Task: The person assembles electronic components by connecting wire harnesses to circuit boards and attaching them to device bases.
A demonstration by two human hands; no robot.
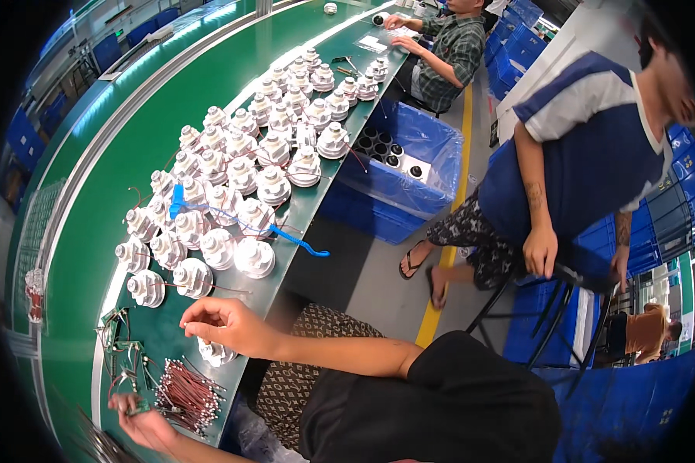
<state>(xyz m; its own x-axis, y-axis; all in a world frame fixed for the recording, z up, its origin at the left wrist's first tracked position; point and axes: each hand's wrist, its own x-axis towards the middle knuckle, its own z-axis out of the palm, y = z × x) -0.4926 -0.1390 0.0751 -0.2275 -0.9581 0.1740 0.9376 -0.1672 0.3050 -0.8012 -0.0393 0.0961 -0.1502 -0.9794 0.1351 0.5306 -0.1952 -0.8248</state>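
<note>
My right hand is closed in a pinch above the bench. A tiny pale tip shows at its fingers, too small to name. Partly hidden beneath this hand is a white round housing. Lower left, my left hand has its fingers closed around a small green circuit board. Beside the left hand lies a bundle of dark red wires with pale ends. More green circuit boards lie just beyond, with thin leads. Rows of white stepped housings fill the bench farther up, some trailing thin wires.
A blue strap lies across the housings. Beside the bench stands a blue lined bin holding black round parts. One person in a blue top stands at right near a black stool; another person works at the far end.
</note>
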